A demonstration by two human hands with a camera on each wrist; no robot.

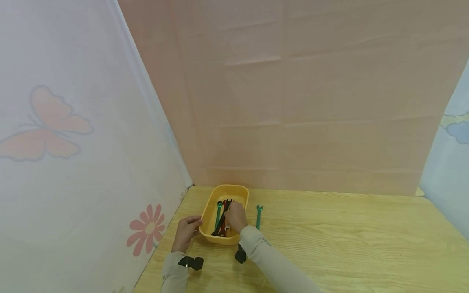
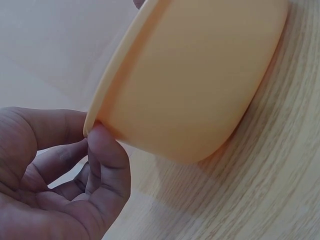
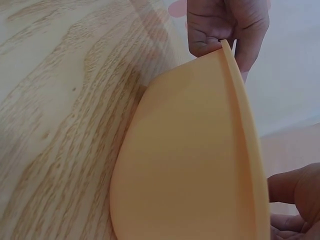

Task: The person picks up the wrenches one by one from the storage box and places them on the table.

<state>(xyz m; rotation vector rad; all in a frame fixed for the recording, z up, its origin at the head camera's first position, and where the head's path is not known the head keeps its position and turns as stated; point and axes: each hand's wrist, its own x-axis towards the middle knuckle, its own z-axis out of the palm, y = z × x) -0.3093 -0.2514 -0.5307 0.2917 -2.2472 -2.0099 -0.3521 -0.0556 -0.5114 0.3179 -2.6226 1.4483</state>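
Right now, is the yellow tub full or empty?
Neither empty nor full: in the head view, several wrenches lie inside the yellow tub, and bare yellow shows at its far end.

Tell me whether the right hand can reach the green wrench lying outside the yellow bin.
Probably yes: the green wrench lies close beside the yellow bin, its far end uncovered, though the right hand must first lift out of it.

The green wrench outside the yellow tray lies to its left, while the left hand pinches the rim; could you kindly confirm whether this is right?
Not quite: the head view shows the green wrench lying to the right of the yellow tray. The left hand does pinch the rim.
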